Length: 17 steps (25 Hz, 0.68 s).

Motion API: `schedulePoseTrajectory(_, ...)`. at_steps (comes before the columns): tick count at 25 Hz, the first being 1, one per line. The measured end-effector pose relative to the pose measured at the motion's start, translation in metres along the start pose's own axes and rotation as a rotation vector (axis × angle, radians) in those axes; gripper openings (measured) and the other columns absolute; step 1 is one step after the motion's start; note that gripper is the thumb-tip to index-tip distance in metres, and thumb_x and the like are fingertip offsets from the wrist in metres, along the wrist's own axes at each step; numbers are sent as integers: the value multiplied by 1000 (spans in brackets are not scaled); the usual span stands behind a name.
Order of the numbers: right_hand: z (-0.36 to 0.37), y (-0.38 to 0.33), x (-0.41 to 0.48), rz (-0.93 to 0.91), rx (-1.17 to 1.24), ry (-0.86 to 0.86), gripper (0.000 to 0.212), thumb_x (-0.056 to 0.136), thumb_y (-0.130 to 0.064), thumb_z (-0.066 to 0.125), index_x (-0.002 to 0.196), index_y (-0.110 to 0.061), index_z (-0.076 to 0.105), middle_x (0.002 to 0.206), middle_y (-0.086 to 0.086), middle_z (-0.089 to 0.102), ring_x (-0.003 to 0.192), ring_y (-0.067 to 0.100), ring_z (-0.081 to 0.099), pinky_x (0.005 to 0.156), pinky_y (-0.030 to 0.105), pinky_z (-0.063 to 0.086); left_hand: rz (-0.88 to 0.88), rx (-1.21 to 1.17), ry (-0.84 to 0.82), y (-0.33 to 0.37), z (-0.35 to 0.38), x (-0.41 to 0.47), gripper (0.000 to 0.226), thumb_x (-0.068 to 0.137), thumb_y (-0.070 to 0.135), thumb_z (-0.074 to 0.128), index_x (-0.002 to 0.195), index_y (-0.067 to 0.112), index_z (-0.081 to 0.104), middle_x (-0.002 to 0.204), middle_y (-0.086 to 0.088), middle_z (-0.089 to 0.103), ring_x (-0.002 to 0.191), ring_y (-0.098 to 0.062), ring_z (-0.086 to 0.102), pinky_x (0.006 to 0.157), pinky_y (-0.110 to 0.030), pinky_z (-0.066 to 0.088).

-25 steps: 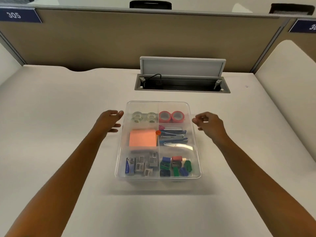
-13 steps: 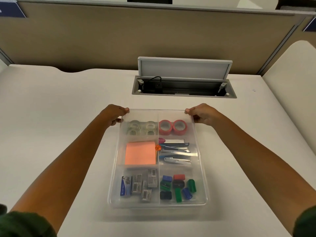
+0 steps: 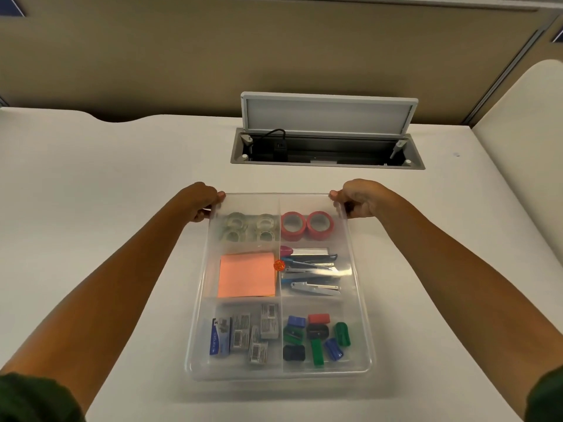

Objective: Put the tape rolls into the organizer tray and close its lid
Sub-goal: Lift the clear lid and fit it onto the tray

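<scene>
The organizer tray (image 3: 278, 373), clear plastic, sits at centre frame on the white desk (image 3: 91, 178). A clear lid (image 3: 350, 269) appears to lie over it; whether it is fully seated cannot be told. Two red tape rolls (image 3: 306, 225) stand side by side in the upper-right compartment. Clear tape rolls (image 3: 249, 228) fill the upper-left compartment. Below these: an orange sticky-note pad (image 3: 246, 278) at middle left, staplers (image 3: 309, 274) at middle right, staple boxes (image 3: 243, 335) at lower left, coloured sharpeners (image 3: 315, 338) at lower right. The left hand (image 3: 202, 204) has its fingers curled round the upper-left corner of the tray. The right hand (image 3: 356, 197) is likewise curled round the upper-right corner. Above the tray in frame, a desk cable hatch (image 3: 327, 147) stands open, flap raised.
</scene>
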State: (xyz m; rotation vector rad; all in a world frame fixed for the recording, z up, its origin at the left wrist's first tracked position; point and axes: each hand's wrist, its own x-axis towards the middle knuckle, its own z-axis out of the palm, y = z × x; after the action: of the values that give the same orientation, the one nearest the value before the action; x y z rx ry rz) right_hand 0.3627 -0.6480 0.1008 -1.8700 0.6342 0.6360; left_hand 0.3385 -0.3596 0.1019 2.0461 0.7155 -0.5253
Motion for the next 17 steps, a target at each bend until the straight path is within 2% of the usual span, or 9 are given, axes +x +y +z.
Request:
schedulePoseTrajectory(1,1,5,-1,-75,-12,18,23,92,-12,57,107,5,59,90,12,59,79,23,56,80,34,50,103,30,80,-9,4,0,19,94,20,52,90,3,60,89,-15,58,69,-24,53,56,-28,43)
schedulePoseTrajectory(2,3,13,-2,-210,-83,81,24,92,-12,57,110,3,60,97,12,61,89,26,58,82,33,49,255,128,200,-21,11,-1,24,94,24,52,107,5,60,107,-17,58,86,-29,57,73,-35,48)
schedulePoseTrajectory(3,9,22,-4,-379,-191,180,24,94,-11,54,113,0,60,107,12,61,102,28,58,84,31,47,407,274,327,-33,21,-6,34,95,27,50,123,8,55,128,-17,52,109,-34,54,91,-43,45)
schedulePoseTrajectory(4,17,33,-9,-548,-309,286,27,96,-13,50,120,-4,57,121,13,58,114,28,54,90,29,44,544,391,430,-44,31,-15,43,97,29,45,136,10,46,144,-17,41,129,-35,42,104,-47,36)
schedulePoseTrajectory(6,36,51,-16,-721,-484,382,43,99,-28,41,138,-11,40,147,13,39,136,28,36,110,31,31,679,489,463,-52,48,-29,56,100,38,32,148,12,26,159,-11,18,147,-30,15,117,-46,15)
schedulePoseTrajectory(8,50,62,-13,-716,-658,412,64,96,-50,28,148,-14,19,159,7,16,147,26,14,119,36,12,668,554,375,-57,57,-30,65,98,48,18,151,11,12,161,-7,7,149,-24,3,119,-42,4)
schedulePoseTrajectory(10,53,65,-7,-691,-770,437,78,86,-59,16,150,-14,10,160,6,7,148,26,5,120,36,3,675,615,377,-63,60,-23,73,92,53,10,151,11,6,161,-7,2,149,-22,-1,120,-40,2)
schedulePoseTrajectory(17,54,69,-2,-691,-821,461,82,84,-60,15,150,-12,9,160,8,6,148,27,4,120,37,3,698,596,392,-68,64,-14,73,91,50,10,151,9,4,161,-7,0,149,-22,-2,118,-34,-2)
